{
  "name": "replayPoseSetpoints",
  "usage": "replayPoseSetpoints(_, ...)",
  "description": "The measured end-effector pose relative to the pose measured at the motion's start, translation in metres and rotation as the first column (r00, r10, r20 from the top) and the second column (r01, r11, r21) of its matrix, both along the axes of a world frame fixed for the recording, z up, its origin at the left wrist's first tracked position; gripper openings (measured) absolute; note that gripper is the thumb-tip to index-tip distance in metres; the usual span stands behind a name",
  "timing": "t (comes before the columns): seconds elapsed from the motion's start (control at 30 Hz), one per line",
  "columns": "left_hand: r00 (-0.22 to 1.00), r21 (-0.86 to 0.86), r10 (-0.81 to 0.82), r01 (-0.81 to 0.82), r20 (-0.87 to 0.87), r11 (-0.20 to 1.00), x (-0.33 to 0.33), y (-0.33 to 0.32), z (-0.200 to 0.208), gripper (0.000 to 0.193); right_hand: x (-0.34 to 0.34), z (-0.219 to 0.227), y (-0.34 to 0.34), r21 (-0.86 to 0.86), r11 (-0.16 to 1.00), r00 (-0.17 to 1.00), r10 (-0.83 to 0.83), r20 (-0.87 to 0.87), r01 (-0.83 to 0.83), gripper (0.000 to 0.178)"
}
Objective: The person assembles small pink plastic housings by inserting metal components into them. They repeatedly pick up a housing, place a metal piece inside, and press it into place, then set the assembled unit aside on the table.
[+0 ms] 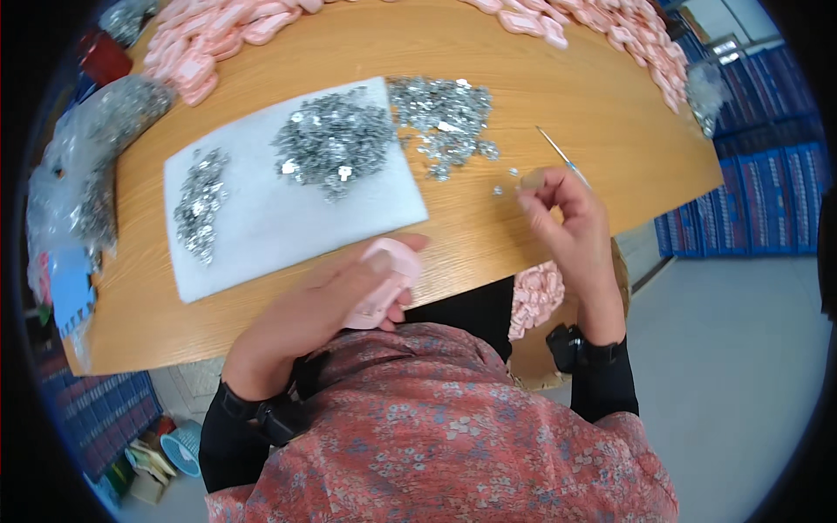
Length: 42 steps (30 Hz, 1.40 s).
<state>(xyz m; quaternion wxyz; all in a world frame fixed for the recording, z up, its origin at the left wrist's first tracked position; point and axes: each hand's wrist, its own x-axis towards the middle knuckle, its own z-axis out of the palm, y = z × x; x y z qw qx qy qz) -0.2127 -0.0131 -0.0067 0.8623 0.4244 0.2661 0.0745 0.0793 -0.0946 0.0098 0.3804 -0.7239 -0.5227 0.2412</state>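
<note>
My left hand (349, 281) is closed around a pale pink plastic shell (390, 277), holding it just over the near table edge. My right hand (568, 213) is raised to the right of it, fingers curled and thumb toward the fingertips. Whatever may be between those fingertips is too small to make out. Beside them on the wood lie a few single small silver metal pieces (498, 190). A slender tool (556, 150) with a blue section lies just beyond my right hand, partly hidden by it.
A white foam sheet (261, 248) carries a large heap of silver metal pieces (336, 139) and a smaller one (200, 205). Another heap (445, 118) lies on the wooden table (645, 166). Pink shells (214, 39) line the far edge. Plastic bags (87, 166) stand left.
</note>
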Motion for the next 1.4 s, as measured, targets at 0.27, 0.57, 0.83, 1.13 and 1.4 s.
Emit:
replayPoseSetpoints(0.27, 0.987, -0.056, 0.158, -0.156, 0.029, 0.986, 0.01, 0.002, -0.002, 0.063, 0.006, -0.017, 0.0, 0.122, 0.982, 0.893, 0.078, 0.443, -0.146, 0.019)
replayPoseSetpoints(0.57, 0.972, -0.126, 0.229, -0.223, 0.041, 0.967, 0.018, 0.008, -0.001, 0.056, -0.021, -0.01, -0.026, -0.02, 0.901, 0.675, 0.338, 0.656, -0.432, 0.04)
replayPoseSetpoints(0.83, 0.969, -0.258, 0.239, -0.216, 0.06, 0.942, 0.031, 0.01, -0.001, 0.049, -0.026, -0.043, -0.063, 0.186, 0.804, 0.725, 0.376, 0.577, -0.565, 0.026)
replayPoseSetpoints(1.13, 0.956, -0.08, 0.291, -0.287, 0.047, 0.955, 0.057, -0.003, 0.002, 0.053, -0.06, -0.018, -0.01, 0.429, 0.864, 0.95, 0.157, 0.27, -0.264, 0.022)
replayPoseSetpoints(1.4, 0.9, -0.003, 0.422, -0.424, 0.114, 0.906, 0.055, 0.0, -0.008, 0.056, -0.061, -0.017, 0.005, 0.402, 0.769, 0.818, 0.261, 0.512, -0.497, 0.022)
